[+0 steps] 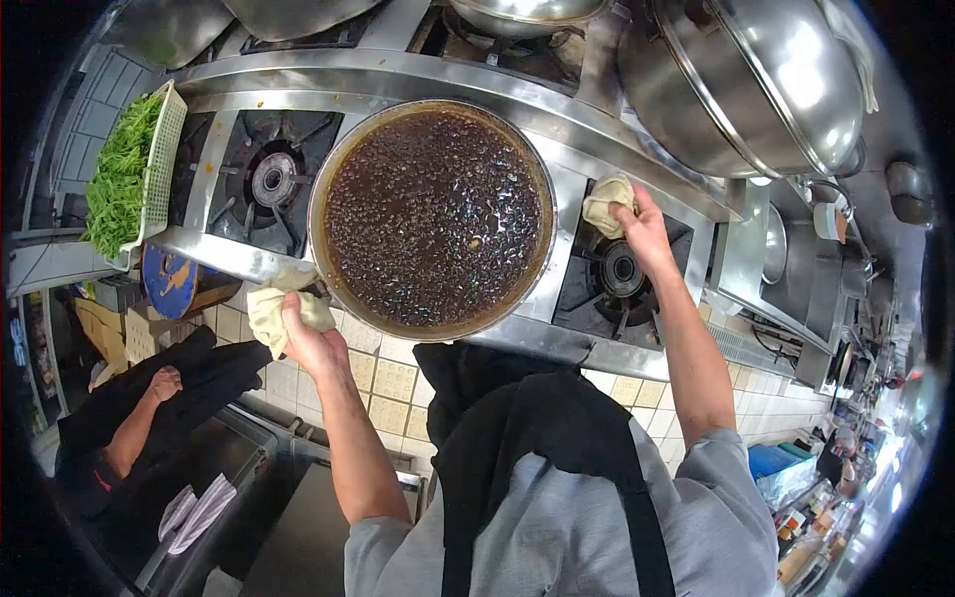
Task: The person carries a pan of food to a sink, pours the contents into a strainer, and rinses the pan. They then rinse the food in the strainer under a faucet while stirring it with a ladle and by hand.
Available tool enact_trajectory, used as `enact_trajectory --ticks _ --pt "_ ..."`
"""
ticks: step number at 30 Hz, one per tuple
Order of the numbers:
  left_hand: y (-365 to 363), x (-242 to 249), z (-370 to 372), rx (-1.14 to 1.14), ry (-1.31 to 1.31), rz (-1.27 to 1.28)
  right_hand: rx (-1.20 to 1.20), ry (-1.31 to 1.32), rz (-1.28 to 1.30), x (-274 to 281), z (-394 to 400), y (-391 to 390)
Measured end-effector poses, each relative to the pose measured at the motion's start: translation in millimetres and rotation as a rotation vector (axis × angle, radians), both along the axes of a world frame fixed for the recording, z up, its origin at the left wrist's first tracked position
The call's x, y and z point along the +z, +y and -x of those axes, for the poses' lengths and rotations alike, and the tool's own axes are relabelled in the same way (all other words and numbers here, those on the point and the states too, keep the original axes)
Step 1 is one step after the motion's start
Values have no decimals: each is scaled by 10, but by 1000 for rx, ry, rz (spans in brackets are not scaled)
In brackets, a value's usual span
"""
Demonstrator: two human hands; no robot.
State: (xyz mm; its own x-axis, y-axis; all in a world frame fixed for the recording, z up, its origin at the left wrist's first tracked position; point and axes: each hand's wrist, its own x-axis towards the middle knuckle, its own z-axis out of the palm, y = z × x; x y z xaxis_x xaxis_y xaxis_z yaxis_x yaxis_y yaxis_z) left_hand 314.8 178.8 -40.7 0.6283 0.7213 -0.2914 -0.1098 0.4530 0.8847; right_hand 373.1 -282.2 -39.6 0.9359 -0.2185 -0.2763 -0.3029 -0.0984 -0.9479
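A large round metal pot (428, 332) of dark brown, bubbly liquid (433, 214) sits in front of me, between two burners. My left hand (314, 345) is closed around a pale folded cloth (283, 316), just off the pot's lower left side. Another pale cloth (606, 206) is bunched in my right hand (647, 231), which is to the right of the pot, above the right burner (619, 271). A gap shows between that cloth and the pot's rim.
Leafy greens (119, 184) fill a white plastic basket (162, 164) beside the left burner (272, 177). Large metal vessels (786, 90) stand at the upper right. At lower left, a person in black (139, 428) is close by.
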Motion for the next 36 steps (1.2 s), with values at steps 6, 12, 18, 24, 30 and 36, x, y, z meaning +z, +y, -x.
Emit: enact_trajectory --ticks 6,12,18,24,30,36 --pt "-34 87 16 -22 -7 23 339 110 68 -169 -128 377" --pt "35 11 34 -57 -30 76 351 230 -57 314 -102 405" --pt "-32 -9 -4 19 -6 103 401 144 161 119 -73 514" --pt "-15 -118 -82 56 -81 125 312 61 104 -135 -135 626" --pt "-88 -11 -205 49 -55 231 322 133 153 -221 -230 636" --pt "-36 -6 -229 -11 -140 291 208 82 170 -183 -145 772"
